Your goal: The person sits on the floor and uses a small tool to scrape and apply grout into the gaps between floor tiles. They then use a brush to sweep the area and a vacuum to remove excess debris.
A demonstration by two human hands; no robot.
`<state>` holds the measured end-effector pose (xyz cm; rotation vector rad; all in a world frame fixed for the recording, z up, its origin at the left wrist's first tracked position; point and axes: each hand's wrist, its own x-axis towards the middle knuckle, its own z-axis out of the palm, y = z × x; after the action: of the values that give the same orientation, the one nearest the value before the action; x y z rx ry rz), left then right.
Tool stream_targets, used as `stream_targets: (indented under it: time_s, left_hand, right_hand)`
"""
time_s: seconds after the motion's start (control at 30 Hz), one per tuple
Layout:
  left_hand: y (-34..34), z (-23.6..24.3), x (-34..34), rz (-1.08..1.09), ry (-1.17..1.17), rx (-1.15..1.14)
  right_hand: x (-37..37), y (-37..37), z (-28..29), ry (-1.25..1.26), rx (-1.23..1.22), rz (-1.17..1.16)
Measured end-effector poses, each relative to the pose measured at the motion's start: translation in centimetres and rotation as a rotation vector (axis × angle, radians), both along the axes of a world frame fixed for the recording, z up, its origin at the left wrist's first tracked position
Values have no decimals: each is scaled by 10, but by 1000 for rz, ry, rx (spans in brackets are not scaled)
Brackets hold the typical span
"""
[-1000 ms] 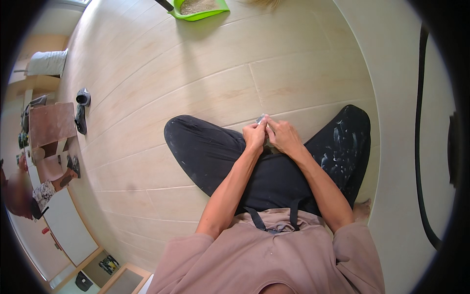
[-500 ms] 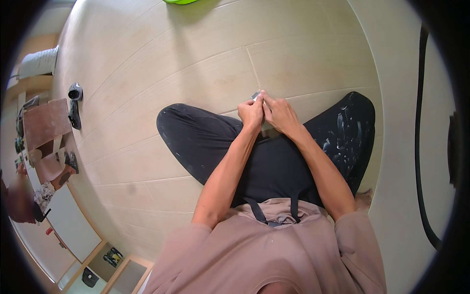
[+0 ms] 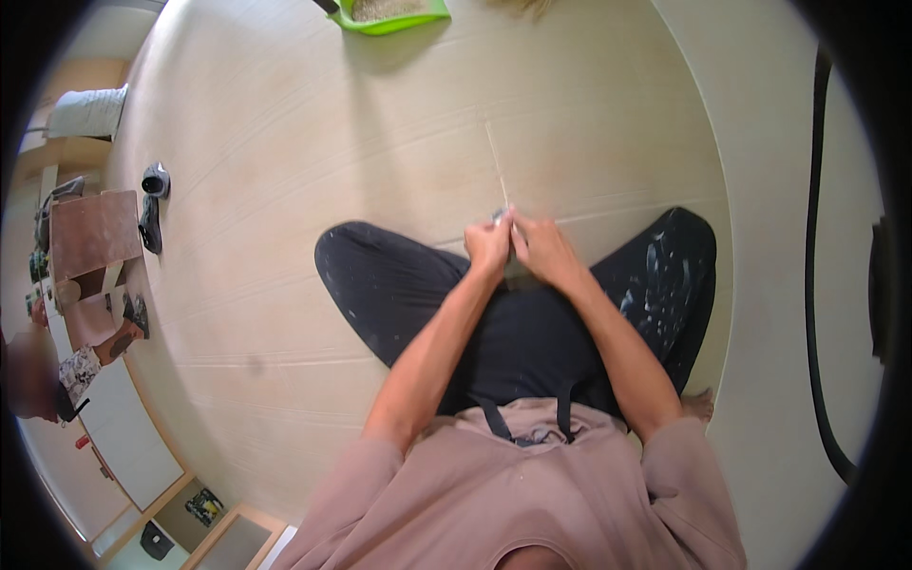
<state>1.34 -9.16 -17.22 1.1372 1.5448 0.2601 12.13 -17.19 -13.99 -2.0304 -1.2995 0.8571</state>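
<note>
Between my crossed legs in dark, paint-spotted trousers [image 3: 380,294], both hands meet over a small grey-silver object [image 3: 498,216], too small and blurred to identify. My left hand [image 3: 486,246] is closed on it. My right hand [image 3: 546,249] is beside it, index fingertip pressed to the same object at the left hand's thumb. Much of the object is hidden by the fingers. Beneath and ahead is the pale tiled floor [image 3: 437,142].
A green dustpan [image 3: 380,27] with debris and some straw bristles [image 3: 522,6] lie ahead. At left are shoes [image 3: 155,180], a brown board [image 3: 90,233], a cabinet [image 3: 133,437] and another person [image 3: 33,370]. A pale wall [image 3: 769,285] with a black cable [image 3: 813,266] borders my right side.
The view shifted, taking the dustpan mostly out and back in. My hands stay together on the small object, slightly farther forward than a second ago. The other person moved slightly.
</note>
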Motion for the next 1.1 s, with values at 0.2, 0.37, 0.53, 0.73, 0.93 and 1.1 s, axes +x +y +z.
stream_targets:
  time_s: [0.2,0.37,0.53,0.73,0.93,1.1]
  left_hand:
    - [6,-10,12,117,-80,-73]
    - [17,-19,23,157,-78,-41]
    - [95,-15,65,167,-7,72]
    - [96,-18,66,113,-65,49]
    - [46,-29,29,121,-99,75]
    - [93,-8,64,156,-117,104]
  right_hand:
    - [9,13,7,-19,-19,7]
    - [17,28,1,-52,-30,11]
    - [47,100,-27,-129,136,-1]
    - [46,96,-28,-128,59,-39]
    - [18,47,-5,-50,-43,-20]
    - [51,100,-13,-55,114,-19]
